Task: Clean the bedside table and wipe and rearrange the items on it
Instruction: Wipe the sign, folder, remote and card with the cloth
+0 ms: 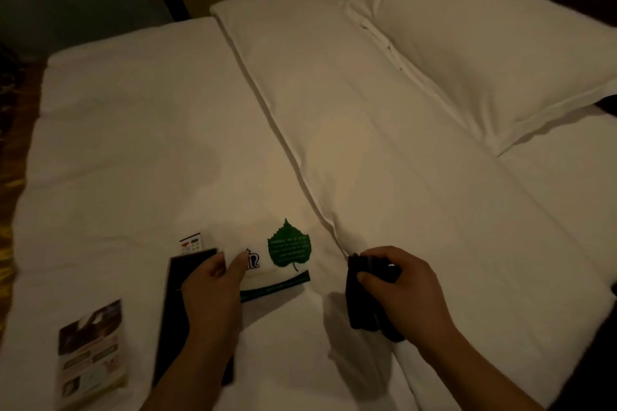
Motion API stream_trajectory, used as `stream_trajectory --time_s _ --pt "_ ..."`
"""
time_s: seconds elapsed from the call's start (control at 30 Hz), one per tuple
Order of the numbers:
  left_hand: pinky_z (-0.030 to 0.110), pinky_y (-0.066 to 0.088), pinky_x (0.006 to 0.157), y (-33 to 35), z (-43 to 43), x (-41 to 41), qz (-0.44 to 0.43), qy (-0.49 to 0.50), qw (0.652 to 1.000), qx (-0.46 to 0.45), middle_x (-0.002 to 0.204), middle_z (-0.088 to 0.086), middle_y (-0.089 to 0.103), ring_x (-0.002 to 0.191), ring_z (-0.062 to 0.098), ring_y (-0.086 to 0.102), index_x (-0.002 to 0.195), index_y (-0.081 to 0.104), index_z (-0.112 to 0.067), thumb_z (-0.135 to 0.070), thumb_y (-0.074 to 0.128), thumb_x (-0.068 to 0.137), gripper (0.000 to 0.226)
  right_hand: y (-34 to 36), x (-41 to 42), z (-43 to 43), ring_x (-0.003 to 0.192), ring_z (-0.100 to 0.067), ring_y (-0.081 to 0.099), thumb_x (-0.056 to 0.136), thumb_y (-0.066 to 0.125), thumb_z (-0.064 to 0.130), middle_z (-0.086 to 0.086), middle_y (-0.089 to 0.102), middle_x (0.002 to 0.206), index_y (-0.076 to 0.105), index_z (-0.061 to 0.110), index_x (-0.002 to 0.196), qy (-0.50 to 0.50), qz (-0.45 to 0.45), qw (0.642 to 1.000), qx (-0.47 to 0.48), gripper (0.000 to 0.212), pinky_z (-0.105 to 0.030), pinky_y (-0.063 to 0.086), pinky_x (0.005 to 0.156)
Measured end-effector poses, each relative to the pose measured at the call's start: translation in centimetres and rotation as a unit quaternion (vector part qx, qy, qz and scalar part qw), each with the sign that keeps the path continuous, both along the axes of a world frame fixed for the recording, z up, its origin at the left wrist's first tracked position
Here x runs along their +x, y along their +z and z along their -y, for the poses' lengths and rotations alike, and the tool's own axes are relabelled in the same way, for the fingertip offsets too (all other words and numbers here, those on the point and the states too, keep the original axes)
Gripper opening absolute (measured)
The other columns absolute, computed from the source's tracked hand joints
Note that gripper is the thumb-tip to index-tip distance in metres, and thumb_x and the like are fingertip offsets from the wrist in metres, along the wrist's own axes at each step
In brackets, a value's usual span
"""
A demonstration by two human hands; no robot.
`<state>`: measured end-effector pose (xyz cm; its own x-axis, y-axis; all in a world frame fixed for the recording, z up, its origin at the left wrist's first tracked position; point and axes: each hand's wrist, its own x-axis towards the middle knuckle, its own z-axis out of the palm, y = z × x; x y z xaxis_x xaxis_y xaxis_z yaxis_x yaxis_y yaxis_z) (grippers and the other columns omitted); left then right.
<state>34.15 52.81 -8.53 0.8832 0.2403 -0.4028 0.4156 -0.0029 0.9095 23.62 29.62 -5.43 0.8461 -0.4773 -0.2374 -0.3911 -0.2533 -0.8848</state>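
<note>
Glossy brochure: nearest item, at the near left on the white duvet. Judged light and flexible; best lifted by a long edge so it does not crease.
Black folder: a long, flat, dark board just right of the brochure, blurred. Probably stiff and light; one end gives enough hold.
Left hand: fingers curled over the far end of the black folder, thumb spread toward the white card. It appears to grip the folder.
Right hand: closed around a dark cloth, which hangs bunched below the fingers, at the near right. Soft and limp; it suits wiping flat cards pressed against a palm.
White card: bears a logo and a dark strip, and lies between the two hands. Thin, likely slick; slide a fingertip under a corner.
Green leaf-shaped card: just beyond the white card. The thin stem looks easy to bend, so hold the blade.
Small printed card: just beyond the folder's far end, partly hidden by it.
Pillow: far right, at the bed head.
Bedside table: not in view; its items lie on the bed.
</note>
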Motion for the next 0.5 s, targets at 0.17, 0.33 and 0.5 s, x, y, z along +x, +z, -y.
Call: stream_trajectory --time_s 0.17,0.33,0.5 --pt "0.040 0.059 0.076 2.5 1.7 -0.2 -0.016 -0.037 0.995 -0.089 0.088 0.010 0.079 0.083 0.027 0.074 0.084 0.077 -0.014 -0.015 0.075 0.087 0.003 1.1 -1.9 -0.6 0.080 0.005 0.062 0.076 0.074 0.017 0.021 0.066 0.089 0.069 0.037 0.090 -0.037 -0.001 0.998 -0.060 0.024 -0.019 0.051 0.071" --pt "0.024 0.055 0.046 4.2 3.8 -1.3 -0.044 -0.077 0.983 -0.161 0.061 -0.004 0.074 0.055 0.010 0.071 0.077 0.062 -0.016 -0.008 0.070 0.090 0.017 2.5 -4.4 -0.4 0.082 0.011 0.057 0.076 0.073 0.015 0.020 0.063 0.091 0.064 0.041 0.091 -0.066 0.010 0.991 -0.117 0.031 -0.007 0.040 0.069" --pt "0.028 0.059 0.055 4.9 6.7 -3.5 -0.067 -0.149 0.966 -0.199 0.077 0.002 0.078 0.067 0.013 0.074 0.089 0.070 -0.008 -0.008 0.068 0.090 0.003 3.3 -8.3 1.2 0.081 0.007 0.055 0.077 0.072 0.017 0.019 0.061 0.093 0.068 0.034 0.099 -0.116 0.000 0.984 -0.139 0.028 -0.009 0.041 0.070"
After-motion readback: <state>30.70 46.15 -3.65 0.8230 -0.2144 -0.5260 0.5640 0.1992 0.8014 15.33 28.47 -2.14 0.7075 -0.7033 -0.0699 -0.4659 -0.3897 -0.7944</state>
